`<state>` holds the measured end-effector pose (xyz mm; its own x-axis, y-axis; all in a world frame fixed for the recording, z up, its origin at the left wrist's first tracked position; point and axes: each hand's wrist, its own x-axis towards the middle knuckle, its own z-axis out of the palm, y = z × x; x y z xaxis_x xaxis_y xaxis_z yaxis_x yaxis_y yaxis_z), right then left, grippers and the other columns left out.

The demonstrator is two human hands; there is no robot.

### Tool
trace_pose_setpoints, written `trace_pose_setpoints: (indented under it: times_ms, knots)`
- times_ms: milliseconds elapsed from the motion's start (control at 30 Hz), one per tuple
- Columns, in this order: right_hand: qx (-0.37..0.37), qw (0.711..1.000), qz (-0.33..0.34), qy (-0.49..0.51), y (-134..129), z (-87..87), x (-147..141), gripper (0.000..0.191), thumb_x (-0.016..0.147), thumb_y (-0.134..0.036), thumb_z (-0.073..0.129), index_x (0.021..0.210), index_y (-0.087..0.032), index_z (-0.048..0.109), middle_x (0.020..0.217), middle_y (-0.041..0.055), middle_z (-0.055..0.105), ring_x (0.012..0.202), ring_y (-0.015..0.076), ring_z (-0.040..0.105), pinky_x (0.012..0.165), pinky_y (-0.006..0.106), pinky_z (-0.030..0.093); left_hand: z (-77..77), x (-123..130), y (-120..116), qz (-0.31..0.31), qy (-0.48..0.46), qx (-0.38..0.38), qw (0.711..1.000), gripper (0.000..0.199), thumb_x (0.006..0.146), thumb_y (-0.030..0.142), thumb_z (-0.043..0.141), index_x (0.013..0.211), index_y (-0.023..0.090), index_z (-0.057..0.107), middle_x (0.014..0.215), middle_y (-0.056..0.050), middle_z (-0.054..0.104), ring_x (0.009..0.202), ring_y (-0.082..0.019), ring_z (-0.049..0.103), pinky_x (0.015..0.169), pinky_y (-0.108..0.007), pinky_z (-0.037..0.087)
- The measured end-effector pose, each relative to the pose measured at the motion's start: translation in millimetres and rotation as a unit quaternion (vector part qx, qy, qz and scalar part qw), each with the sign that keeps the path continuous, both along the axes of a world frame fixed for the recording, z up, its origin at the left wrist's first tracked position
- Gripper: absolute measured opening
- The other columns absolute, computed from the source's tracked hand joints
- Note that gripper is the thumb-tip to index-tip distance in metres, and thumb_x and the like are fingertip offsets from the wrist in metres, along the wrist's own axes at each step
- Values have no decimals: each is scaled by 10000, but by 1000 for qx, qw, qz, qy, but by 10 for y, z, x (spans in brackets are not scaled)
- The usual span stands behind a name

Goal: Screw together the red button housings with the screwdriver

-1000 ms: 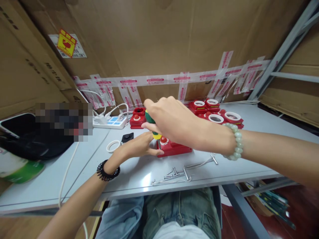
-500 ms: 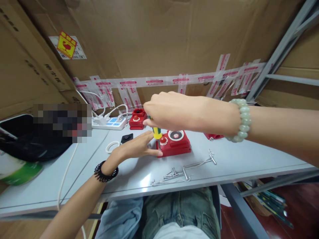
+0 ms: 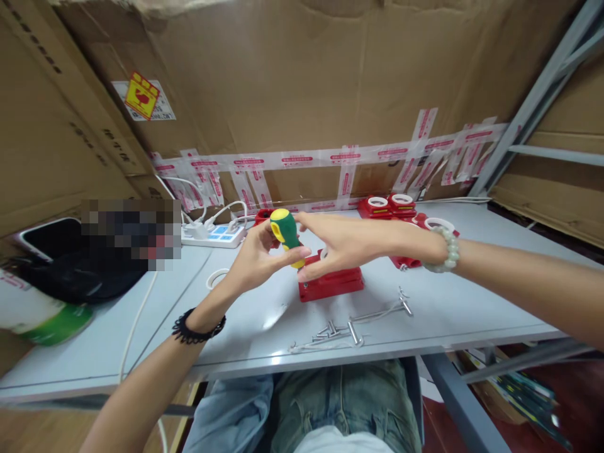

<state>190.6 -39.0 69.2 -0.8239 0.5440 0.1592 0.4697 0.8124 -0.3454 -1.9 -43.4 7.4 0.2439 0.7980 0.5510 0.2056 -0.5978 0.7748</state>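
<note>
A screwdriver (image 3: 284,231) with a green and yellow handle stands nearly upright over the left end of a red box (image 3: 333,284). My left hand (image 3: 259,255) has its thumb and fingers around the handle's left side. On the other side, my right hand (image 3: 335,242) is open, its thumb and fingers apart beside the handle; whether it touches the handle is unclear. Both hands hide the box's top and part of its white ring. Several metal screws (image 3: 333,328) lie in front of the box, near the table's edge.
Behind on the right stand more red boxes with white rings (image 3: 387,206). A loose white ring (image 3: 218,277), a power strip (image 3: 214,235) with cables and a black bag (image 3: 108,270) are at the left. Cardboard (image 3: 302,94) rises behind the table (image 3: 472,296).
My left hand has risen from the red box to the screwdriver handle. My right hand has come off the handle's top, lower and opened. The view has shifted slightly.
</note>
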Motion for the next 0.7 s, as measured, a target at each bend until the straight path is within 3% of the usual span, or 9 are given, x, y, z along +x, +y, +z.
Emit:
trace_pose_setpoints:
  times_ms: [67, 100, 200, 267, 400, 467, 533, 600, 700]
  knots:
    - [-59, 997, 29, 31, 78, -172, 64, 509, 807, -444, 669, 1206, -182, 491, 1219, 105, 628, 994, 205, 618, 787, 312, 475, 8, 63, -9, 42, 29, 14, 999, 379, 632, 429, 852, 671, 169, 579, 629, 15, 574, 607, -130, 520, 568, -261, 427]
    - [-76, 994, 36, 64, 104, -241, 72, 431, 831, -416, 644, 1170, -182, 518, 1158, 83, 657, 943, 183, 626, 766, 298, 473, 13, 96, -15, 57, 40, 20, 997, 394, 643, 436, 843, 645, 170, 553, 607, 24, 545, 588, -121, 490, 546, -256, 398]
    - [-47, 989, 23, 135, 123, -362, 24, 257, 790, -360, 687, 944, -178, 590, 929, 33, 686, 793, 160, 602, 711, 289, 450, 26, 173, -25, 92, 55, 28, 994, 402, 675, 447, 821, 653, 171, 530, 611, 36, 511, 580, -109, 453, 535, -249, 369]
    - [-25, 987, 7, 159, 100, -383, -20, 202, 767, -334, 704, 798, -176, 581, 815, 17, 667, 723, 148, 574, 684, 289, 434, 40, 175, -29, 87, 42, 36, 995, 361, 706, 442, 804, 735, 172, 567, 685, 23, 555, 631, -117, 496, 584, -251, 416]
    - [-98, 979, -10, 177, 39, -372, -29, 180, 802, -327, 671, 790, -166, 590, 728, 7, 667, 658, 134, 595, 679, 290, 454, 132, 55, -48, -73, -34, 18, 997, 369, 878, 466, 627, 1146, 215, 596, 1112, -67, 648, 948, -188, 632, 804, -306, 530]
    - [-127, 976, -8, 176, 14, -367, -13, 141, 808, -291, 654, 822, -159, 604, 751, 14, 684, 672, 135, 613, 675, 285, 463, 200, -11, -63, -135, -39, -8, 990, 416, 906, 428, 604, 1267, 228, 556, 1209, -96, 638, 1039, -222, 644, 842, -333, 553]
    - [-118, 977, -2, 176, -6, -371, -9, 119, 804, -261, 642, 845, -153, 617, 839, 36, 702, 738, 145, 626, 684, 284, 464, 256, -39, -68, -140, -23, -15, 990, 424, 867, 380, 674, 1244, 210, 578, 1149, -101, 670, 1012, -227, 666, 823, -330, 570]
    - [-100, 978, -12, 184, -23, -385, -22, 170, 806, -299, 652, 885, -150, 627, 886, 48, 702, 783, 157, 623, 708, 299, 463, 285, -23, -56, -108, -19, 8, 994, 398, 788, 353, 768, 1121, 192, 622, 1010, -70, 693, 907, -193, 679, 769, -290, 572]
    - [-111, 973, -43, 196, -31, -406, -45, 247, 820, -385, 654, 900, -153, 629, 784, 25, 686, 701, 154, 602, 700, 320, 458, 290, 32, -27, -45, -40, 62, 996, 430, 645, 327, 879, 960, 190, 621, 859, -9, 661, 757, -126, 645, 660, -212, 537]
